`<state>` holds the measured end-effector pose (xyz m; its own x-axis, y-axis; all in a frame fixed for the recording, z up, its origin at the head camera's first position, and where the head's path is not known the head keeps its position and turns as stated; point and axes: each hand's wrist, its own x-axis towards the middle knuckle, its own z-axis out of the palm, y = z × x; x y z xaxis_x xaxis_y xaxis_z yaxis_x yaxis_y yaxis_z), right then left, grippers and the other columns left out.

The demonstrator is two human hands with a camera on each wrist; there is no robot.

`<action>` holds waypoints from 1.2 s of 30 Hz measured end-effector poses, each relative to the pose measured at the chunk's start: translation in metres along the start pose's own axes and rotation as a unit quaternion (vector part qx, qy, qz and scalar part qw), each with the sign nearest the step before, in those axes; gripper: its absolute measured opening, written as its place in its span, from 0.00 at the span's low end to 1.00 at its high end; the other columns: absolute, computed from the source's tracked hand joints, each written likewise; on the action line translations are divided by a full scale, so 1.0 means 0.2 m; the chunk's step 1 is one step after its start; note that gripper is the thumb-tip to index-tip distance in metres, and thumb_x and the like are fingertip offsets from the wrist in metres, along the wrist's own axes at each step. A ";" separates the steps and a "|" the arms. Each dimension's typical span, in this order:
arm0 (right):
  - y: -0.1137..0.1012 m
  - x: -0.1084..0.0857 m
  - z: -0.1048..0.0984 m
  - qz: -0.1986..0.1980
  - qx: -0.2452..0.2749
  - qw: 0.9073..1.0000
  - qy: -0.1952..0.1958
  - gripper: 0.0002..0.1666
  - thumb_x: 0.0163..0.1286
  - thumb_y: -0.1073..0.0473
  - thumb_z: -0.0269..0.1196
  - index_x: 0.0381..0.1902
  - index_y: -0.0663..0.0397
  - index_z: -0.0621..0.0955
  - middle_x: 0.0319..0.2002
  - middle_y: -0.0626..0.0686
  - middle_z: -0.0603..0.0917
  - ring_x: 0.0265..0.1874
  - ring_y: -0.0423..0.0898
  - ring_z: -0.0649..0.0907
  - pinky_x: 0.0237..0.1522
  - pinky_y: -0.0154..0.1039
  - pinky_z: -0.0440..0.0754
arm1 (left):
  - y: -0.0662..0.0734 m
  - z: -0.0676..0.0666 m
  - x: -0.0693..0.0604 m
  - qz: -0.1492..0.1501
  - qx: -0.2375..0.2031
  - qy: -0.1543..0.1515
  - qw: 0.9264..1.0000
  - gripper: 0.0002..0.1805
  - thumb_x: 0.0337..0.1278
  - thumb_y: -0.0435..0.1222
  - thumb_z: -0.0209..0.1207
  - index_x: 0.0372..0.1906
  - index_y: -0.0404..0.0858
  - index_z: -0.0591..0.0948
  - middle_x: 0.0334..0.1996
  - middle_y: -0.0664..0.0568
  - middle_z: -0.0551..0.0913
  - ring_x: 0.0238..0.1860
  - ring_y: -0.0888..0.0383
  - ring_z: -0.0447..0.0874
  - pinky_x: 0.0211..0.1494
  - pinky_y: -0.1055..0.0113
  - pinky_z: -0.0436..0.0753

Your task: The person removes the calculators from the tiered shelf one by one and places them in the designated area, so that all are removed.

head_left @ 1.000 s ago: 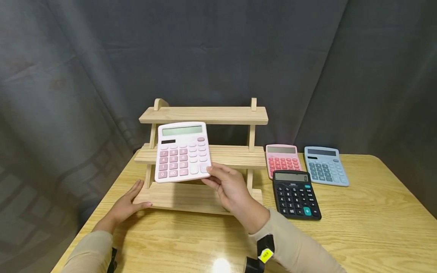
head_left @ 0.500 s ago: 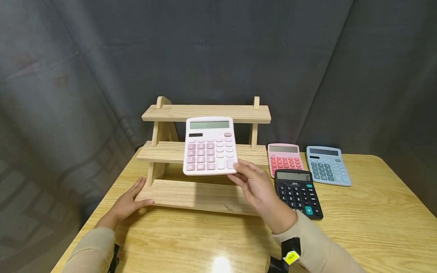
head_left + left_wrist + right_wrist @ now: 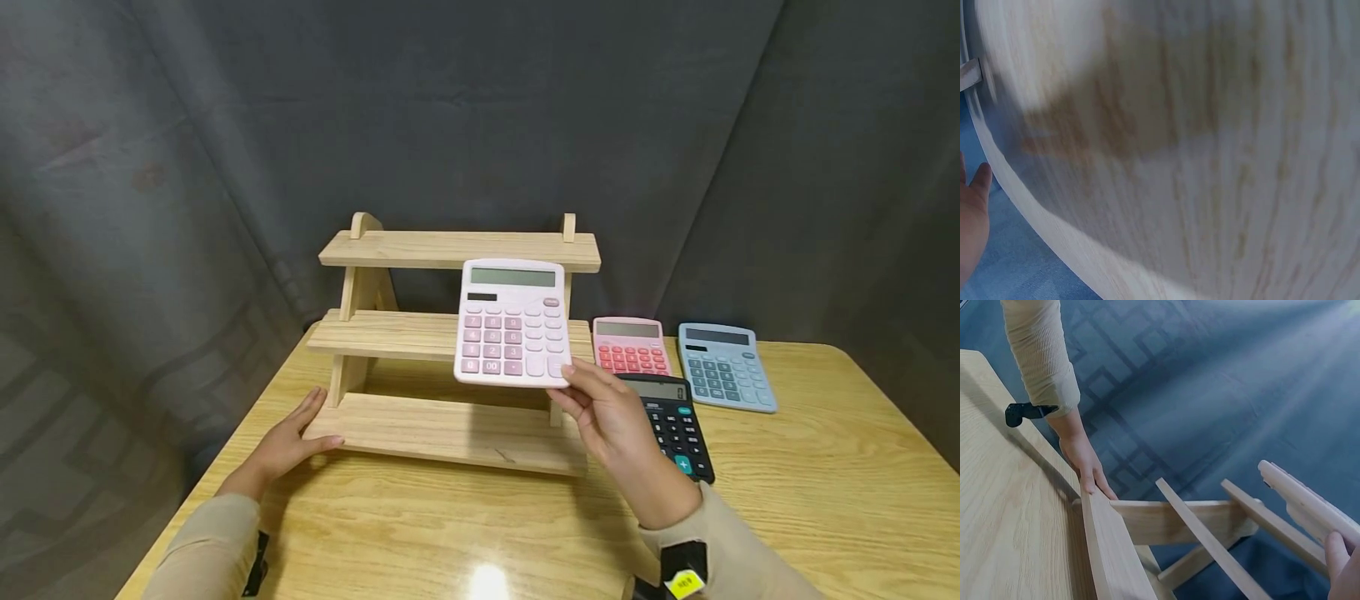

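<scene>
A white calculator with pale pink keys [image 3: 513, 325] is held up in front of the right part of a three-tier wooden display shelf [image 3: 390, 335]. My right hand [image 3: 618, 425] pinches it by the lower right corner, thumb on the front; the display faces me. In the right wrist view the calculator [image 3: 1310, 497] shows edge-on beside the tiers. My left hand [image 3: 279, 450] rests against the left end of the bottom tier, fingers extended and thumb along the front edge. The left wrist view shows mostly blurred wood, with part of the hand [image 3: 971, 212] at its left edge.
Right of the shelf lie a pink calculator [image 3: 628, 329], a light blue calculator [image 3: 726, 367] and a black calculator [image 3: 686, 433], the black one partly behind my right hand. A grey curtain [image 3: 480, 108] hangs behind the wooden table [image 3: 405, 533].
My right hand has carried the white calculator rightward, from before the shelf's left part to its right part. The calculator has straightened slightly. My left hand keeps its place on the shelf.
</scene>
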<state>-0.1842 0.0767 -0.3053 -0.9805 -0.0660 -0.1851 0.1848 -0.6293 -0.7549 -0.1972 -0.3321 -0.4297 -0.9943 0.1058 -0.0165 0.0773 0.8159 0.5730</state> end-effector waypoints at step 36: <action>-0.13 0.02 -0.62 -0.051 0.135 0.988 -0.050 0.12 0.59 0.77 0.51 0.35 0.68 0.80 0.35 0.62 0.79 0.38 0.52 0.79 0.44 0.42 0.73 | -0.03 -0.01 0.00 0.003 0.013 0.003 1.000 0.49 0.44 0.52 0.58 0.66 0.35 0.47 0.65 0.38 0.44 0.61 0.36 0.44 0.54 0.39 0.51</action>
<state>-0.1853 0.1892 -0.3652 -0.9972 -0.0602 -0.0438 0.0744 -0.8190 -0.5690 -0.1971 -0.3381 -0.4311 -0.9941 0.1081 -0.0083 0.0856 0.8296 0.5517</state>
